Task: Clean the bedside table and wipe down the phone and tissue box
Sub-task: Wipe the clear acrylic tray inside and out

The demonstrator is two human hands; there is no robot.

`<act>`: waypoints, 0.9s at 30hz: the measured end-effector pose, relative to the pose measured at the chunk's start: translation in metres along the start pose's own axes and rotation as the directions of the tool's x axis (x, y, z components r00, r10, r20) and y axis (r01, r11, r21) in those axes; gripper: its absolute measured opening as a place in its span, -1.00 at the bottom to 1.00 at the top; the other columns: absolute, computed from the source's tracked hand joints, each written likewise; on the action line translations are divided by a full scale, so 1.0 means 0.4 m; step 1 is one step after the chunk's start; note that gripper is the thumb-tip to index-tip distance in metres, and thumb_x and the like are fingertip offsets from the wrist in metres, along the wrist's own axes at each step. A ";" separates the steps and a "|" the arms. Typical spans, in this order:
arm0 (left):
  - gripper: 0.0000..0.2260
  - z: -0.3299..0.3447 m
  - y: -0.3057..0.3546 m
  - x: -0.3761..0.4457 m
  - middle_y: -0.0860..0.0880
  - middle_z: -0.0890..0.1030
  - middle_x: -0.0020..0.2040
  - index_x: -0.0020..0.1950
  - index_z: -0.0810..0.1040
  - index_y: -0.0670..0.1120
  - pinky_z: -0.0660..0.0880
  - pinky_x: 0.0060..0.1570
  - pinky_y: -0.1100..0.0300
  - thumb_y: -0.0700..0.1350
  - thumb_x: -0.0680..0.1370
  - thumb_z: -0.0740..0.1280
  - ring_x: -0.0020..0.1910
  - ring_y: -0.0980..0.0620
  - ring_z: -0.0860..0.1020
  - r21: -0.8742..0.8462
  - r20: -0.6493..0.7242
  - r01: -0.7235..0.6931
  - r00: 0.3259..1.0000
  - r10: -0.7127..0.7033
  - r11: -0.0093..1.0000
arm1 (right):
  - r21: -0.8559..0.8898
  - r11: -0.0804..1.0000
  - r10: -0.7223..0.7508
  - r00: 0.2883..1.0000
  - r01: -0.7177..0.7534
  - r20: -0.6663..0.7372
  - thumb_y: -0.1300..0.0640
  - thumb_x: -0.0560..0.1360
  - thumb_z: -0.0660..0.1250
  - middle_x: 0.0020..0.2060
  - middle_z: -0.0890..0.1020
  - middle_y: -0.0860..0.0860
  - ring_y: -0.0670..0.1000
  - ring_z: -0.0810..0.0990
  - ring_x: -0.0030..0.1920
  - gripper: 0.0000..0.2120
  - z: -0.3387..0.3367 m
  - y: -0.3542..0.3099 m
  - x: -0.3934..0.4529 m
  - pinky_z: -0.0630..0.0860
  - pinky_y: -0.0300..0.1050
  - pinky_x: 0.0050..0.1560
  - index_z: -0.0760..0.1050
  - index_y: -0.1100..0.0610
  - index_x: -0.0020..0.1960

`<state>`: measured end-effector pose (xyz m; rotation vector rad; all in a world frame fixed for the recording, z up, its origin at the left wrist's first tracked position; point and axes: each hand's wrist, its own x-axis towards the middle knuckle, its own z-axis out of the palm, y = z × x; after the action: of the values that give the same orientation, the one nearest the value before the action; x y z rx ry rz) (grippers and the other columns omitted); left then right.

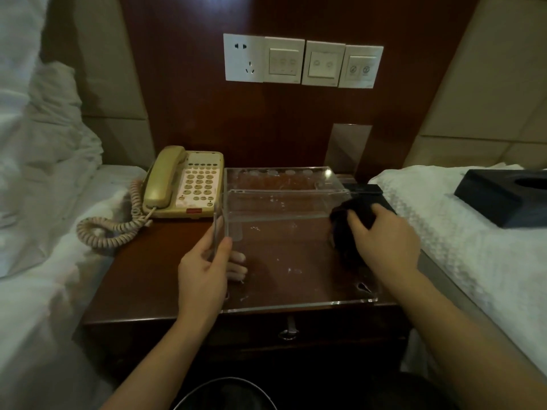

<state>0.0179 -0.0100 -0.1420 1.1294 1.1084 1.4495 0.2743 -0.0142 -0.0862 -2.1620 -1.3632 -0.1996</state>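
Note:
A clear acrylic tray (pixel 296 303) with a raised shelf stands on the dark wooden bedside table (pixel 133 279). My left hand (pixel 204 273) grips the tray's left wall, thumb outside and fingers inside. My right hand (pixel 381 235) holds a dark cloth (pixel 343 229) against the tray's right side. A beige corded phone (pixel 183 184) sits at the back left of the table, its coiled cord (pixel 106 229) trailing to the left edge. A black tissue box (pixel 503 196) lies on the bed at the right.
White beds flank the table, bedding (pixel 44 202) on the left and a mattress cover (pixel 458 247) on the right. A socket and switch panels (pixel 302 62) are on the wood wall. A dark remote-like object (pixel 365 189) lies behind the tray. A drawer pull (pixel 288 329) faces me.

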 end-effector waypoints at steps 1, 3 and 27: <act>-0.59 0.002 0.000 -0.001 -0.16 0.68 -0.27 0.53 0.40 0.04 0.64 -0.30 0.16 -0.18 0.68 0.26 -0.37 -0.07 0.63 0.000 0.004 -0.002 1.000 0.002 1.000 | 0.035 0.999 0.009 1.000 -0.009 0.002 -0.18 0.56 0.26 -0.23 0.63 0.06 0.14 0.60 -0.22 -0.66 0.000 -0.003 0.015 0.51 -0.04 -0.26 0.57 0.09 0.03; -0.60 0.006 -0.003 -0.002 -0.15 0.68 -0.27 0.52 0.42 0.04 0.64 -0.30 0.15 -0.18 0.68 0.27 -0.37 -0.08 0.62 -0.003 -0.012 -0.007 1.000 0.007 1.000 | 0.093 0.995 0.020 1.000 -0.021 0.011 -0.15 0.56 0.27 -0.26 0.63 0.05 0.12 0.59 -0.25 -0.66 0.004 -0.007 0.020 0.51 -0.05 -0.29 0.60 0.11 0.07; -0.61 0.017 0.000 -0.010 -0.15 0.68 -0.24 0.52 0.43 0.07 0.64 -0.20 0.02 -0.15 0.69 0.27 -0.31 -0.15 0.64 0.038 -0.093 -0.038 0.995 0.041 0.999 | 0.167 0.986 -0.036 0.993 0.017 0.112 -0.06 0.60 0.26 -0.36 0.46 -0.14 -0.11 0.45 -0.36 -0.83 -0.008 0.003 -0.029 0.23 -0.22 -0.42 0.43 0.00 -0.08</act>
<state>0.0251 -0.0135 -0.1412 1.1235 1.1878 1.5324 0.2703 -0.0251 -0.0888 -2.0444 -1.4193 0.0278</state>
